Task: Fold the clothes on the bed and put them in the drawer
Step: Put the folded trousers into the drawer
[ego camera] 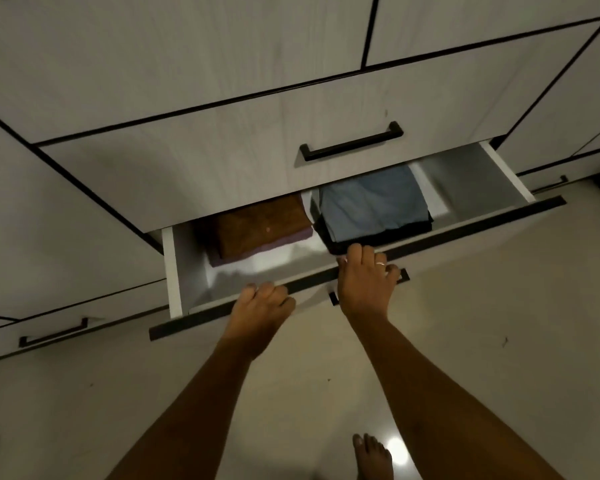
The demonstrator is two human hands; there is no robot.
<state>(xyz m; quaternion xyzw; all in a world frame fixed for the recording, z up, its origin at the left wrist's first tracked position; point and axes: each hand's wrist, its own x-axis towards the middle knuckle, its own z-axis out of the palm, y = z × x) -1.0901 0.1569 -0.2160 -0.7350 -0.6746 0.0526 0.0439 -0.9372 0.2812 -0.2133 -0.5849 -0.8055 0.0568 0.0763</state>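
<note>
- Beige floor tile (pixel 499 341) lies nearest, in front of the drawer (pixel 174 268), and a bare foot (pixel 373 455) stands well back from it.
- The left hand (pixel 262 304) grasps the drawer's front panel, its fingers curled over the dark top edge towards the drawer's left end.
- The right hand (pixel 364 277) grasps the same edge nearer the drawer's middle. It covers most of the black handle (pixel 404 274), and its fingertips reach inside; whether they touch cloth, I cannot tell.
- I take this to be the drawer being slid, though in or out is not clear. Either way, both hands should press evenly so the drawer runs straight on its rails, and if it goes in, the fingers must leave the rim before it meets the closed drawer above (pixel 187 168).
- The clothes already lie inside the drawer in two neat stacks. In its left half a brown piece (pixel 264 228) sits on a purple one (pixel 281 244).
- In the drawer's middle a blue piece (pixel 371 202) lies on a black one (pixel 378 237), just beside the right fingertips.
- Both stacks look flat and lower than the rim, so I judge nothing should snag; the drawer's right end shows bare white board.
</note>
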